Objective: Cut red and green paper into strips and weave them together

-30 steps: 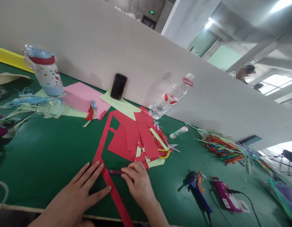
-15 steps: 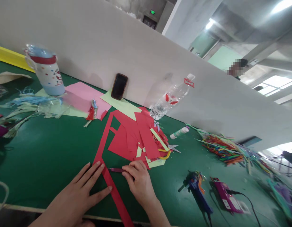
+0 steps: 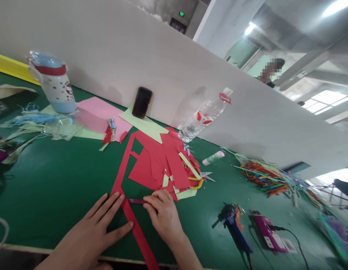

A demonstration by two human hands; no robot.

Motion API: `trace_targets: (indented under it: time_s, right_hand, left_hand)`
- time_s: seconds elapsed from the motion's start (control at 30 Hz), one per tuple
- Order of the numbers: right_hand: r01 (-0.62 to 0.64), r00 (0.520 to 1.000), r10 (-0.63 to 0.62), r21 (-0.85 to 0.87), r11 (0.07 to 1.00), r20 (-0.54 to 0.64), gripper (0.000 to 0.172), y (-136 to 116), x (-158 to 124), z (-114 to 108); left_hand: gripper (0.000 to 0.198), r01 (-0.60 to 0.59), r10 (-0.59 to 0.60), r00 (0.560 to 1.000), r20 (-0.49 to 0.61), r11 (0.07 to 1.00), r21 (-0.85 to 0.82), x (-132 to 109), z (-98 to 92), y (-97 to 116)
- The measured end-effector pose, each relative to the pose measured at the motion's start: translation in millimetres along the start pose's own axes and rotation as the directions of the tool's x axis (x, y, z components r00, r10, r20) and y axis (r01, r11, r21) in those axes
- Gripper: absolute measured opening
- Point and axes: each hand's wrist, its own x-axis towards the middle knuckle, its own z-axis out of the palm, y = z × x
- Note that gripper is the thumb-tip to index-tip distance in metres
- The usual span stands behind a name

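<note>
Presses the red strip (image 3: pixel 141 240) flat on the green table (image 3: pixel 64 176) with the left hand (image 3: pixel 99 221), spread wide, clamped on nothing, with fingertips and thumb on the paper. Pinches a purple stick (image 3: pixel 136 201) between thumb and fingers of the right hand (image 3: pixel 162 212), just right of the strip and aimed left at it.

Should handle as light, thin paper: easy to crease, apt to slide on the smooth table unless pinned. Best held flat near the bend, or lifted by the edges. Should feel light and stiff in the case of the stick; best gripped by the right end, as now.

Lies right of the left hand, from the near edge of the view to a bend under the fingertips, then on toward the far red sheets (image 3: pixel 142 168). Cannot make out fold or join at that bend, covered in part by the left hand. Cut off at the near end. Cannot tell pen from knife in the stick, hidden at the right end by the fingers, nor contact from a small gap at its tip.
</note>
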Motion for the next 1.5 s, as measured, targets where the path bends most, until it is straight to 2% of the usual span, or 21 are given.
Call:
trace_targets:
  time_s: [0.17, 0.4, 0.6, 1.07, 1.5]
  right_hand:
    - [-0.008, 1.000, 0.008, 0.005, 1.000, 0.005, 0.014, 0.1, 0.8, 2.6]
    - [-0.012, 1.000, 0.013, 0.019, 1.000, -0.010, 0.015, -0.7, 3.1, 0.8]
    - [-0.002, 1.000, 0.002, 0.011, 1.000, -0.016, 0.014, -2.8, 6.1, 2.5]
    - [-0.024, 0.999, 0.025, 0.022, 0.999, -0.046, 0.014, 1.1, 9.1, 4.0]
    - [-0.007, 0.998, 0.009, 0.030, 1.000, -0.065, 0.014, 0.7, 14.3, 7.4]
  left_hand:
    - [0.107, -0.014, 0.015, 0.999, -0.032, 1.000, 0.009, -0.8, 6.0, -2.4]
    - [0.108, -0.005, 0.005, 1.000, 0.013, 1.000, -0.004, 1.2, -2.0, 1.1]
    - [0.107, -0.002, 0.002, 1.000, -0.007, 1.000, -0.002, 0.9, -0.2, 0.4]
    - [0.107, 0.018, -0.015, 0.996, 0.084, 0.999, -0.033, 3.1, -7.0, 3.0]
    - [0.110, 0.038, -0.033, 0.993, 0.117, 0.998, -0.040, 4.0, -12.2, 5.7]
